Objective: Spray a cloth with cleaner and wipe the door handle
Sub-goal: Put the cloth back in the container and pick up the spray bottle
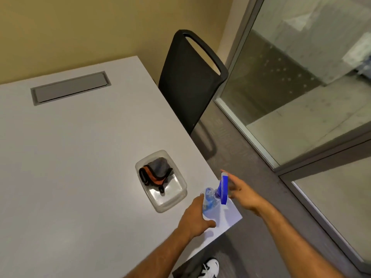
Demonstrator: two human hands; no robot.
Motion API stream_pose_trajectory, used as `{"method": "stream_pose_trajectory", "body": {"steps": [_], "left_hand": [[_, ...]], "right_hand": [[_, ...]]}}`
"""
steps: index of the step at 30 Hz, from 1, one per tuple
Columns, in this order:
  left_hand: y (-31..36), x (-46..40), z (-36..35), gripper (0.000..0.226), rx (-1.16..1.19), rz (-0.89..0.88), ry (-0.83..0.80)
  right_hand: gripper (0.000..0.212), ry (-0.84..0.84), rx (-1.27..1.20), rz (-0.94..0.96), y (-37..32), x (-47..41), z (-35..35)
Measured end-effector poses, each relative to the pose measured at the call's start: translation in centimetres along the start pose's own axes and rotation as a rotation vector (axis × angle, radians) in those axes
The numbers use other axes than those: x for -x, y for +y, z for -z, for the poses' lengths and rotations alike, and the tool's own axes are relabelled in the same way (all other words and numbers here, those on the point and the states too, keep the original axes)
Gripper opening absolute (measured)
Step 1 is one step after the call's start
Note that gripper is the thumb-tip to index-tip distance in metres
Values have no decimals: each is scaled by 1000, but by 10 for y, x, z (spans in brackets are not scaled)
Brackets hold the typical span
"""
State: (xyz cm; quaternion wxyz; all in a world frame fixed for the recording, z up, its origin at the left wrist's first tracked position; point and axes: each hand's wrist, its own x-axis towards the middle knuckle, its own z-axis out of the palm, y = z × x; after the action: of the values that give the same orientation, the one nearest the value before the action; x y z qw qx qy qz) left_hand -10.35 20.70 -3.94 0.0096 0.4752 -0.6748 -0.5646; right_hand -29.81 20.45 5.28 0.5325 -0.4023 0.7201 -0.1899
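- Head view: my left hand wrapped the clear body of the spray bottle, which stood at the near corner of the white table.
- My right hand was spread wide, fingers just beside the blue sprayer head, gripping nothing.
- The folded cloth lay in a clear plastic tub, just left of the bottle.

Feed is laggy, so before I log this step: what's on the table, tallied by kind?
Clear spray bottle with blue trigger head: 1
Clear rectangular plastic tub: 1
Folded cloth bundle, grey, orange and black, inside the tub: 1
Grey rectangular cable hatch set into the white tabletop: 1
Total: 4
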Motion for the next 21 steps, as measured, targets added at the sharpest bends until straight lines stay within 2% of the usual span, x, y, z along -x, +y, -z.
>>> {"method": "stream_pose_trajectory", "body": {"steps": [3, 6, 9, 12, 16, 21], "left_hand": [[-3, -7, -8, 94, 114, 40, 79], [2, -12, -12, 87, 178, 65, 154], [17, -14, -14, 65, 74, 16, 164], [27, -11, -7, 53, 54, -30, 227], [36, -1, 18, 52, 18, -88, 222], [48, 18, 77, 45, -55, -111, 254]], "right_hand": [[67, -69, -38, 93, 7, 0, -18], [65, -55, -119, 129, 4, 0, -25], [68, -77, -166, 106, 6, -2, -29], [63, -36, -162, 92, 4, 0, -30], [65, 17, -168, 120, -9, 10, -33], [70, 61, -170, 258, -55, 15, -40]]}}
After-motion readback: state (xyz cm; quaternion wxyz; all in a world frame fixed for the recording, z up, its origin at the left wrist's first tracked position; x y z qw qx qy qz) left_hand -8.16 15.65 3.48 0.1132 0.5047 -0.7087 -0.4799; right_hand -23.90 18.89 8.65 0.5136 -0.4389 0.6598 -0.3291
